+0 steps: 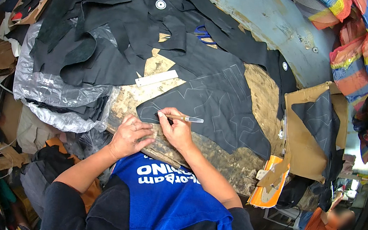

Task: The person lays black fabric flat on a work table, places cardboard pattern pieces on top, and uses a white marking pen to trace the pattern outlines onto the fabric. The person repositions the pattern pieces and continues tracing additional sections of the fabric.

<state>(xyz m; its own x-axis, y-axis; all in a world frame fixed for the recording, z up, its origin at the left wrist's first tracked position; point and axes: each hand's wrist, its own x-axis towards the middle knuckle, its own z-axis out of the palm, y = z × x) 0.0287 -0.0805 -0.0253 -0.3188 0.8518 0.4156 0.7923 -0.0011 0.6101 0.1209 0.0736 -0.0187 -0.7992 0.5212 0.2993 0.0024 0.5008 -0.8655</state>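
A black leather piece [213,105] covered in pale drawn outlines lies on the worn wooden board [262,86]. Over its near left corner, my right hand [176,130] grips a slim pen [188,119] with a brown barrel and a clear end pointing right. Beside it, at the board's near edge, my left hand [132,137] has its fingers bent and drawn together. A small pale patch shows at the left fingertips; whether it is a held piece or part of the board I cannot make out. A white ruler-like strip [156,78] rests beyond both hands.
Black leather hides [110,7] are heaped across the far left, partly over clear plastic sheeting [52,90]. Blue-handled scissors [202,34] lie half covered. At right are brown cardboard [299,153] and an orange folder-like item [268,191]. A person in orange [324,223] is farther off.
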